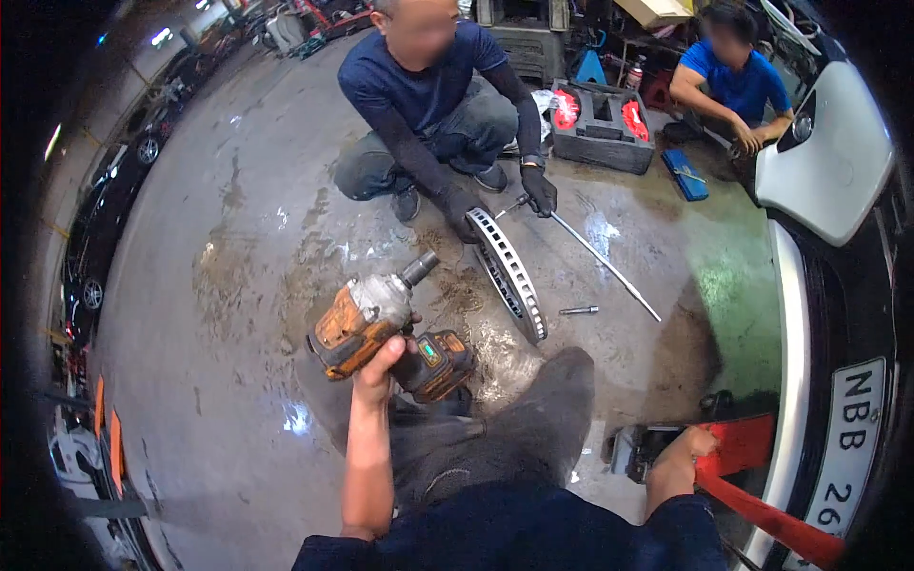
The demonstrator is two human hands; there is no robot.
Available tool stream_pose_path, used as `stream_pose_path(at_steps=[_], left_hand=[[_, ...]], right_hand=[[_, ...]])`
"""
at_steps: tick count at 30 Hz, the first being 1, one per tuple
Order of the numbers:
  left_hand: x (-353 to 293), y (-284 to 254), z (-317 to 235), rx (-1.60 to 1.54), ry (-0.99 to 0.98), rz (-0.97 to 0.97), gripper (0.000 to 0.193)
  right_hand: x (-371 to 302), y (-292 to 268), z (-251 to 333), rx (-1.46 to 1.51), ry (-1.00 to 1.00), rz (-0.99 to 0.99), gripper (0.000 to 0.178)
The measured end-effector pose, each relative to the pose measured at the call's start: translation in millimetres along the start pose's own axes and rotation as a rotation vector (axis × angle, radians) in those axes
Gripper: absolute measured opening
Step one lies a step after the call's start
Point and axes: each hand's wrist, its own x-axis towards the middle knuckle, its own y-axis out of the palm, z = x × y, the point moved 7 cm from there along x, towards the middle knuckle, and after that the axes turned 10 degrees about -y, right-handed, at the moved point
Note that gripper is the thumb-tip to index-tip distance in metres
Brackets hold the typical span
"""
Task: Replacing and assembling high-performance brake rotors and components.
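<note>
My left hand (377, 369) is wrapped around the grip of a worn orange-and-grey cordless impact wrench (350, 328), raised above my left knee. A dark socket (420, 268) on its nose points away toward the upper right. At lower right, my right hand (682, 459) is closed, fingers curled at the edge of a red metal jack (745, 445) beside the car. Whether it grips that edge or something else is hidden. Ahead, a co-worker's gloved hands hold a vented brake disc (514, 276) upright on the floor and a long metal T-handle bar (606, 259).
An extension or socket piece (579, 310) lies on the stained floor by the disc. A grey foam case (602, 133) with red parts stands behind. Another person squats at upper right near a blue pouch (685, 174). A white car bumper (788, 314) borders my right side.
</note>
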Motion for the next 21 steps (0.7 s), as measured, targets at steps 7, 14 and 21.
stream_pose_path(at_steps=[7,14,21], left_hand=[[19,-3,20,-0.060,0.062,-0.010,0.044],[48,-30,75,-0.094,-0.020,-0.231,0.044],[41,-47,125,-0.065,-0.128,-0.420,0.050]], right_hand=[[-49,-88,15,0.152,0.331,-0.280,0.037],[-239,-199,364,1.554,-0.625,0.719,0.031],[-414,-100,602,1.883,0.126,1.594,0.031]])
